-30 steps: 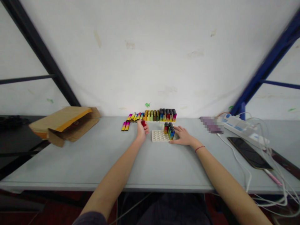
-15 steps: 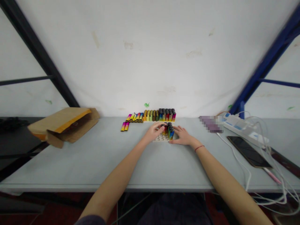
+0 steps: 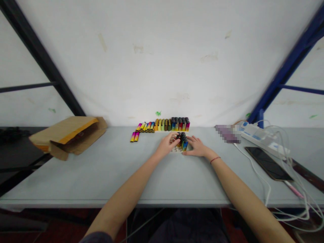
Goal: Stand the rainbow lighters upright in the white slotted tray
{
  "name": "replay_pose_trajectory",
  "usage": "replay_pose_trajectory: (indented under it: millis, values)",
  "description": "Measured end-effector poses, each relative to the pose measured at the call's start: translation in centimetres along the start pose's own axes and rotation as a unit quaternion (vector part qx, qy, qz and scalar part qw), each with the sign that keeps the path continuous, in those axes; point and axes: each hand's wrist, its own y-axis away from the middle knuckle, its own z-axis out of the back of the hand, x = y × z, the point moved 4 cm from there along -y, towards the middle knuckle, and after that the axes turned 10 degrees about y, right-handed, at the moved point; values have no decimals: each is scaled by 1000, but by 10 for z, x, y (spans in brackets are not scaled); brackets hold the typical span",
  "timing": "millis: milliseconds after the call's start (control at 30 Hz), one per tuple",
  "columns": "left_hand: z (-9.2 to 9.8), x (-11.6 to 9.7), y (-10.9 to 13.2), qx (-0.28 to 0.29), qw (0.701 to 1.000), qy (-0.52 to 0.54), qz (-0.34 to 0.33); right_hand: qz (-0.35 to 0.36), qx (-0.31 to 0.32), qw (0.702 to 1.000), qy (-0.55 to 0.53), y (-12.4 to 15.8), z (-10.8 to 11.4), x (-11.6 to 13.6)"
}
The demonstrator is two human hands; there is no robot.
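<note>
Left hand (image 3: pixel 167 143) curls over the tray (image 3: pixel 177 150), mostly hiding it; its grip on the lighters (image 3: pixel 184 143) is unclear.

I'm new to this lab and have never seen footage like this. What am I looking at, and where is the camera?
No machine here: these are a person's two bare arms, filmed by a camera worn on their head, looking forward and down, which makes the view wide and curved. On the grey table, the left hand curls its fingers at colourful lighters standing in a small white tray; whether it grips one is unclear. The right hand rests open beside the tray. Behind stands a row of lighters, with two loose lighters lying flat to its left. A cardboard box lies at the far left; a power strip and a phone at the right.
</note>
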Motion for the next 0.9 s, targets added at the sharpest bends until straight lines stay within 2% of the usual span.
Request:
replay_pose_trajectory:
  millis: [133, 333, 367, 433, 500, 533, 633, 700, 800, 900]
  values:
    - [0, -3, 1, -13, 999, -37, -21, 4, -1, 1000, 4, 0, 1, 1]
    - [2, -14, 0, 24, 991, -109, -76, 1, 0, 1000, 5, 0, 1, 0]
    - [6, -16, -2, 11, 989, -123, -76, 3, -2, 1000, 5, 0, 1, 0]
    - [22, -21, -6, -58, 983, -165, -60, 8, -4, 1000, 4, 0, 2, 0]
    - [48, -23, -9, -160, 958, -237, -9, 8, -4, 1000, 1, 1, 2, 1]
    - [63, -23, -8, -202, 936, -287, 32, 6, -4, 1000, -2, 1, 2, 1]
    - [107, -21, -1, -267, 840, -448, 145, -2, -4, 1000, -8, 2, 2, 1]
    - [130, -16, 6, -278, 797, -498, 198, -4, -4, 1000, -9, 2, 2, 2]
    - [148, -7, 12, -271, 775, -518, 241, -5, -2, 1000, -8, 2, 3, 2]
    - [151, -3, 11, -250, 781, -517, 246, -4, 5, 1000, -8, 2, 4, 2]
